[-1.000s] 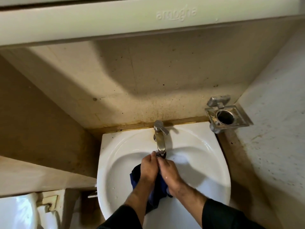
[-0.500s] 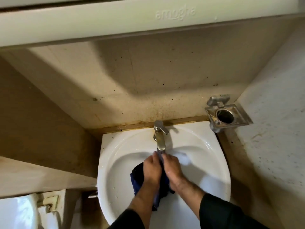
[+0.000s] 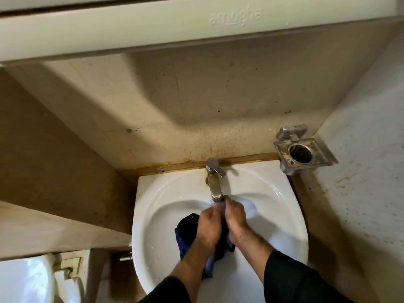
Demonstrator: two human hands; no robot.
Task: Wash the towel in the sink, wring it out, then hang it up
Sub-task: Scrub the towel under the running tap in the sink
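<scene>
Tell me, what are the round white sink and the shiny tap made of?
The round white sink looks like glazed ceramic: smooth, glossy, with bright reflections. The shiny tap seems to be metal, silvery with a brassy, worn tint on its spout; probably plated, though that is a guess.

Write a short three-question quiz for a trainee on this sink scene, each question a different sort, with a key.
1. True or false: both the left hand and the right hand grip the dark blue towel inside the white sink.
2. Multiple choice: where are the hands relative to the tap? A) right below its spout B) on its lever C) outside the basin.
3. Fill in: the metal holder on the wall to the right of the sink is ____.

Key: 1 true; 2 A; 3 empty.
</scene>
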